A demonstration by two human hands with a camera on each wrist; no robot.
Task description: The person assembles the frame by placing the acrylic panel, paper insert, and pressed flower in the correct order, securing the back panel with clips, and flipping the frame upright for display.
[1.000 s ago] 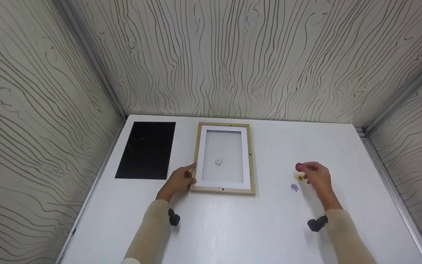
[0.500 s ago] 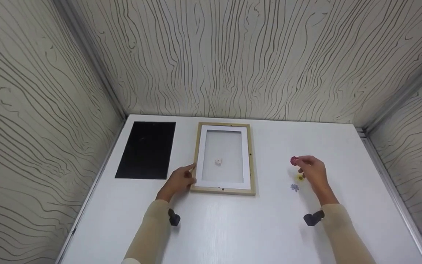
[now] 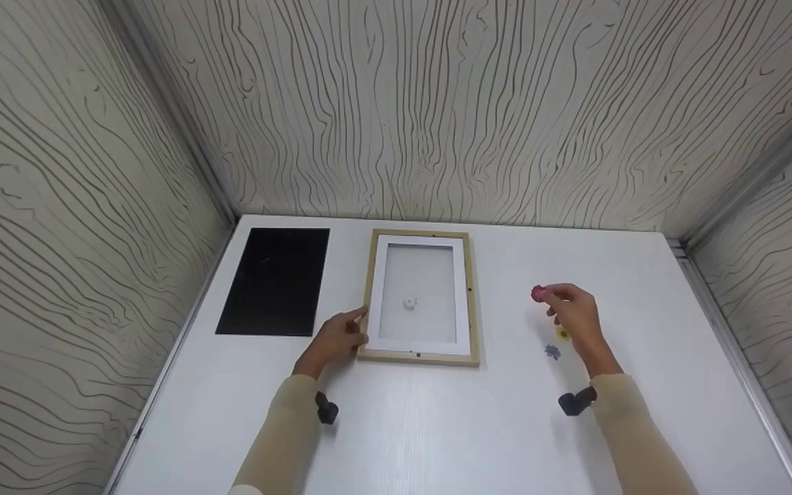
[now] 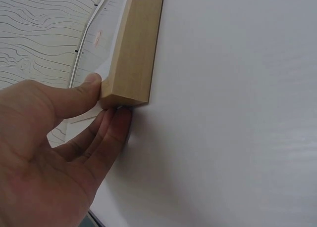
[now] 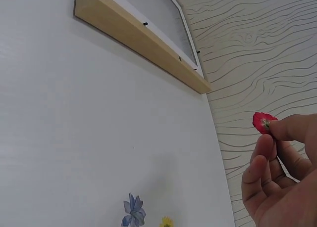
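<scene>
My right hand (image 3: 573, 316) pinches a small red pressed flower (image 3: 538, 293) between thumb and fingertips, held up over the table right of the picture frame. In the right wrist view the red flower (image 5: 264, 122) shows its pale green centre. A light wooden picture frame (image 3: 474, 330) with a white mat lies flat in the middle. My left hand (image 3: 333, 340) grips its left side near the front corner, thumb on the upper edge, fingers against the side below, as the left wrist view shows. Inside the mat opening sits a small pale pinkish-white flower (image 3: 410, 302).
A blue-violet flower (image 3: 552, 352) and a yellow flower (image 3: 562, 333) lie on the white table (image 3: 410, 433) close below my right hand. Left of the frame lies a flat black panel (image 3: 274, 282). Patterned walls (image 3: 423, 110) enclose the table's back and sides.
My right hand has moved left and a little farther back, carrying the red flower away from the yellow and blue-violet flowers toward the frame. The left hand and frame have stayed still.
</scene>
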